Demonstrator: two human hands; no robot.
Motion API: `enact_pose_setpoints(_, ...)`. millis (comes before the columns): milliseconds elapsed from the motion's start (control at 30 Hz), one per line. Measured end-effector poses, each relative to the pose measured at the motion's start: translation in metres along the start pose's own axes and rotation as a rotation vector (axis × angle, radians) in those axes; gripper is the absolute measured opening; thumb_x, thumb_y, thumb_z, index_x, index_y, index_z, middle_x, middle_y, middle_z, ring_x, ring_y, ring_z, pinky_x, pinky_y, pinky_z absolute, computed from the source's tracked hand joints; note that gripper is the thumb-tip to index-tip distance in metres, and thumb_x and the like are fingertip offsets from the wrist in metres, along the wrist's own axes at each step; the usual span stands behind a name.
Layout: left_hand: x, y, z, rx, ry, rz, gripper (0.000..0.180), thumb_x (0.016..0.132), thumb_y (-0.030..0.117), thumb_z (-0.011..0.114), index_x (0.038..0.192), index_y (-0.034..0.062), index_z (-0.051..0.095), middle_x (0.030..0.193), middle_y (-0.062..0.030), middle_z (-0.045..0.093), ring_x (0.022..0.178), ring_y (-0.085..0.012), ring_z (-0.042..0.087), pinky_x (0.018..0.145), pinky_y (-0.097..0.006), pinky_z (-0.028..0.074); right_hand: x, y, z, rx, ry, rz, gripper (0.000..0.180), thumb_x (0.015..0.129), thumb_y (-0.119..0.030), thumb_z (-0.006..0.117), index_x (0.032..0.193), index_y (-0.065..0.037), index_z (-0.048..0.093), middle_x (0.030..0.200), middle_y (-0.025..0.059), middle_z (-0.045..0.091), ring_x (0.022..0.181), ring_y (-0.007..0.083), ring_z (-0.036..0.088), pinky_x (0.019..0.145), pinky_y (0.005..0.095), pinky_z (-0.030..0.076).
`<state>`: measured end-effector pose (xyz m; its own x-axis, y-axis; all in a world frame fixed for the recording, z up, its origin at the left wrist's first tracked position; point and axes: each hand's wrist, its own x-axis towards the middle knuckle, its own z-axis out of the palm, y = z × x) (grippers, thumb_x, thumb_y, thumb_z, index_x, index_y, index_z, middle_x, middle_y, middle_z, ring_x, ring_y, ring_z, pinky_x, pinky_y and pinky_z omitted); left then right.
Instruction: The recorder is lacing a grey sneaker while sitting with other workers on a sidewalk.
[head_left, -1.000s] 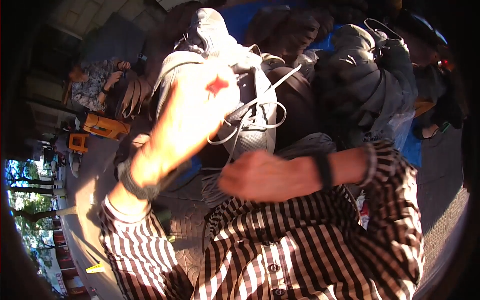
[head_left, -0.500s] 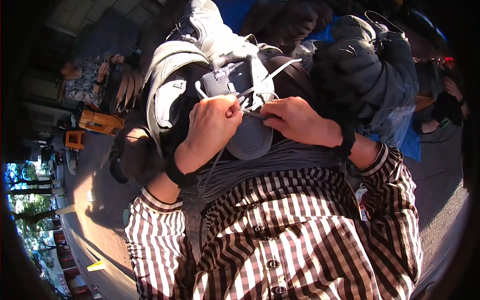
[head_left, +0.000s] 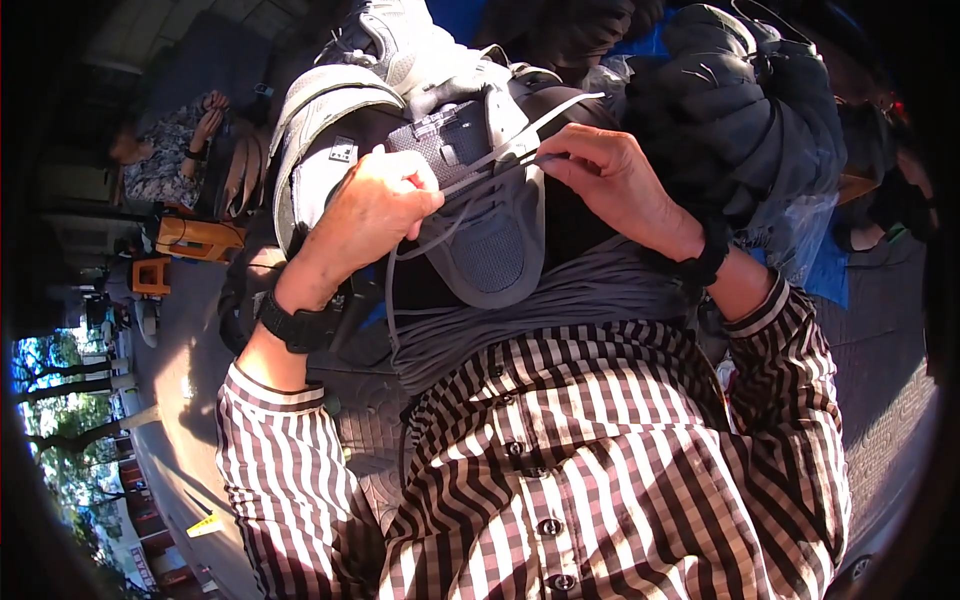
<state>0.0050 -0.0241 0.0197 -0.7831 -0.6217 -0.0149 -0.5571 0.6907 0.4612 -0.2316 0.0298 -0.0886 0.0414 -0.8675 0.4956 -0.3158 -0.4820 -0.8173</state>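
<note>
A grey shoe (head_left: 489,257) sits on my lap, its toe toward me. Its grey shoelace (head_left: 497,172) stretches slanting over the tongue, pulled between my two hands. My left hand (head_left: 385,197) is closed on one part of the lace, on the shoe's left side. Higher up at the right, my right hand (head_left: 615,180) pinches the lace between thumb and fingers, and a loose end sticks out above it. More lace crosses loosely over the shoe's front. A thick bundle of grey laces (head_left: 540,305) lies across my lap below the toe.
Other light grey shoes (head_left: 390,50) are piled beyond the one on my lap. Dark grey padded items (head_left: 745,140) are heaped at the right, by clear plastic (head_left: 800,235). Orange stools (head_left: 200,238) stand at the left, near another seated person (head_left: 170,160).
My hands have moved apart and a little away from me, drawing the lace out between them. The shoe's toe shows more fully now.
</note>
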Motion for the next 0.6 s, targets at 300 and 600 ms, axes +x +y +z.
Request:
enact_pose_setpoints(300, -0.021, 0.012, -0.011, -0.428, -0.086, -0.475, 0.007, 0.083, 0.005, 0.058, 0.078, 0.0007, 0.060, 0.060, 0.0025, 0.051, 0.051, -0.0048, 0.048, 0.047, -0.021, 0.038, 0.006, -0.012, 0.013, -0.087, 0.217, -0.047, 0.006, 0.078, -0.005, 0.067, 0.080, -0.002, 0.063, 0.068, 0.0062, 0.057, 0.053, 0.0166, 0.053, 0.051, 0.0277, 0.041)
enact_pose_setpoints(600, -0.051, 0.001, -0.021, -0.653, -0.142, -0.657, 0.008, 0.084, 0.012, 0.060, 0.082, 0.0047, 0.056, 0.060, 0.0042, 0.047, 0.048, -0.0014, 0.041, 0.041, -0.017, 0.023, 0.006, -0.016, 0.022, -0.228, 0.137, -0.160, 0.005, 0.077, -0.008, 0.066, 0.077, -0.004, 0.062, 0.068, 0.0085, 0.058, 0.052, 0.0258, 0.056, 0.049, 0.0340, 0.044)
